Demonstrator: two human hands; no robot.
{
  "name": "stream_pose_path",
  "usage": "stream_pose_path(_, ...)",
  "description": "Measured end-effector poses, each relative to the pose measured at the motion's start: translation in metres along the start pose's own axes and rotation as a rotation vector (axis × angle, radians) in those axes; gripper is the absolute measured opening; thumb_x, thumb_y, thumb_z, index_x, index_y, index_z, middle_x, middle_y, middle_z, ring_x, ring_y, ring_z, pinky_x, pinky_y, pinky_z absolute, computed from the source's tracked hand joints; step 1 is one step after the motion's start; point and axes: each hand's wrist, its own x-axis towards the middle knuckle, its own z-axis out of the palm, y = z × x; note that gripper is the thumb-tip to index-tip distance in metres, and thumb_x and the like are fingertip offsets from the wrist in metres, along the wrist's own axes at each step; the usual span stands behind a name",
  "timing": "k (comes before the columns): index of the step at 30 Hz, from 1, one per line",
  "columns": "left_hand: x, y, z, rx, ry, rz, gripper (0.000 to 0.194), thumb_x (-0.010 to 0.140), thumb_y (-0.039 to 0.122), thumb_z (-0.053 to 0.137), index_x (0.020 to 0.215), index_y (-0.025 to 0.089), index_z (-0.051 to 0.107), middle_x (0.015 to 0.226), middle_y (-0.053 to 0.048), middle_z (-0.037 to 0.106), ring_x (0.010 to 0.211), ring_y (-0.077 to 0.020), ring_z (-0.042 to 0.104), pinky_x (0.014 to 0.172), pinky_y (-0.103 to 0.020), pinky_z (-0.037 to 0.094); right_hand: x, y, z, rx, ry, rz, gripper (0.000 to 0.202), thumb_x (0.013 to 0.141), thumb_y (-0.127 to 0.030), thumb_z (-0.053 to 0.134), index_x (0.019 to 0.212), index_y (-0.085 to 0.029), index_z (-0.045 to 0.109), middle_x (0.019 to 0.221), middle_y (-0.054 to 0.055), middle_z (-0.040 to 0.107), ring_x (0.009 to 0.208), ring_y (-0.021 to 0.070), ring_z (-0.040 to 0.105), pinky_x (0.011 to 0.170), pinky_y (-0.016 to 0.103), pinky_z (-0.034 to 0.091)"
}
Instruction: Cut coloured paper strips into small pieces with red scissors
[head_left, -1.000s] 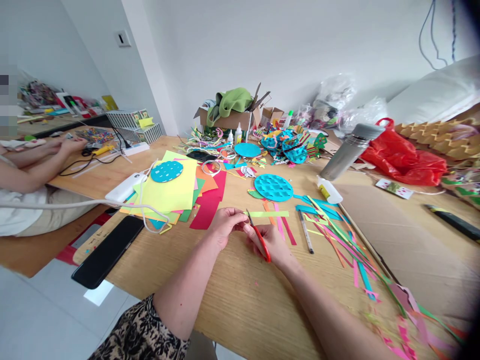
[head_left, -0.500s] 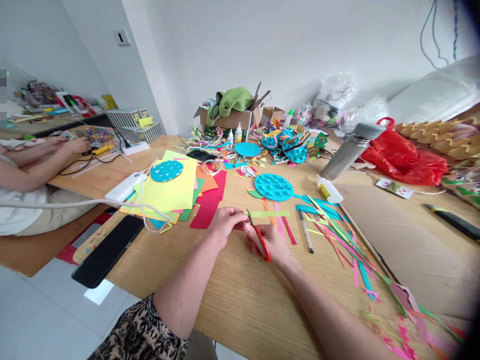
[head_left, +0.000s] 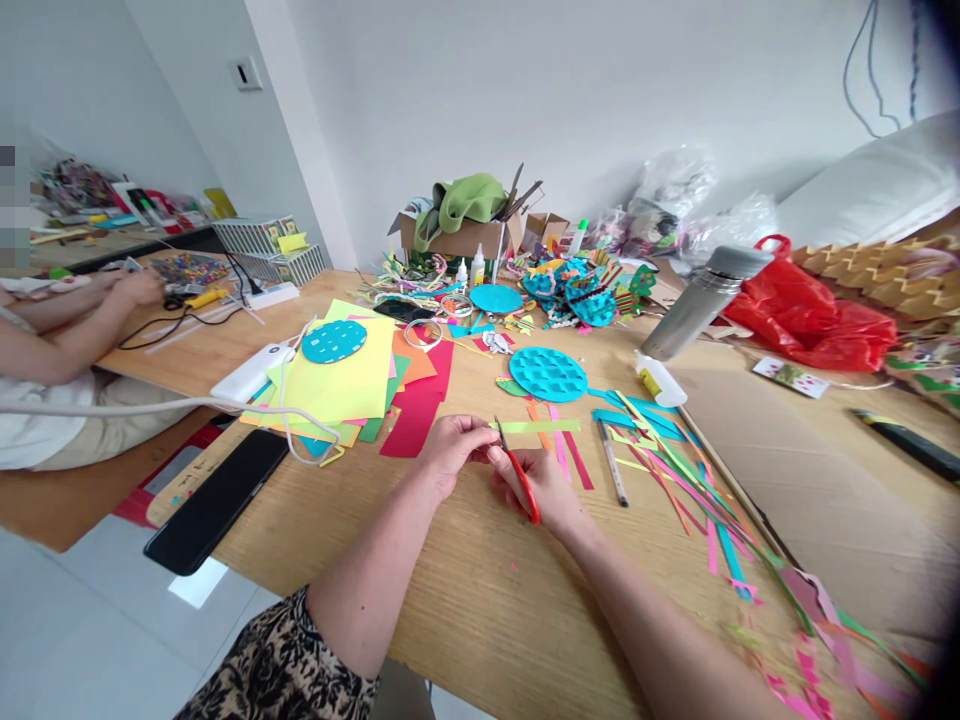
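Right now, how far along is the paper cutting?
Partway, it seems. Already cut: the loose coloured strips at right. In hand: red scissors in the right hand, near a yellow-green strip by the left hand. Possibly left: the large yellow sheet. Whether it needs cutting, I can't tell.

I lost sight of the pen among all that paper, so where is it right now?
In the head view, the pen lies on the table right of the right hand, just left of the colored paper strips.
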Motion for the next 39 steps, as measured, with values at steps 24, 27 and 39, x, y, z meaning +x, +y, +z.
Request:
stream_pose_path(24, 0.004, -0.0008, -0.0038, 0.006, 0.021, 0.009, 0.011, 0.056, 0.019, 0.07, 0.059, 0.012, 0.063, 0.059, -0.001, 0.061, 0.053, -0.0086, 0.053, 0.054, -0.021, 0.042, -0.002, 0.0029, -0.0006, -0.027, 0.008, -0.012, 0.05, 0.081, -0.057, 0.051, 0.053, -0.017, 0.052, 0.039, -0.001, 0.049, 0.033, 0.0082, 0.041, 0.038, 0.02, 0.033)
stream_pose_path(27, 0.0039, -0.001, -0.0037, 0.017, 0.009, 0.008, 0.011, 0.056, 0.02, 0.07, 0.059, 0.012, 0.062, 0.058, -0.001, 0.061, 0.053, -0.0086, 0.053, 0.055, -0.022, 0.042, -0.0026, -0.0002, -0.0004, -0.018, 0.016, 0.006, 0.049, 0.08, -0.058, 0.052, 0.054, -0.016, 0.053, 0.039, -0.002, 0.049, 0.033, 0.0084, 0.041, 0.037, 0.021, 0.032)
stream_pose_path(39, 0.0036, -0.0004, -0.0035, 0.02, 0.019, 0.012, 0.01, 0.057, 0.019, 0.068, 0.059, 0.012, 0.062, 0.057, -0.001, 0.06, 0.053, -0.0088, 0.053, 0.053, -0.021, 0.042, -0.0033, -0.0023, -0.0004, -0.009, 0.011, 0.013, 0.051, 0.079, -0.059, 0.053, 0.052, -0.016, 0.053, 0.038, -0.001, 0.049, 0.033, 0.0079, 0.041, 0.037, 0.02, 0.033)
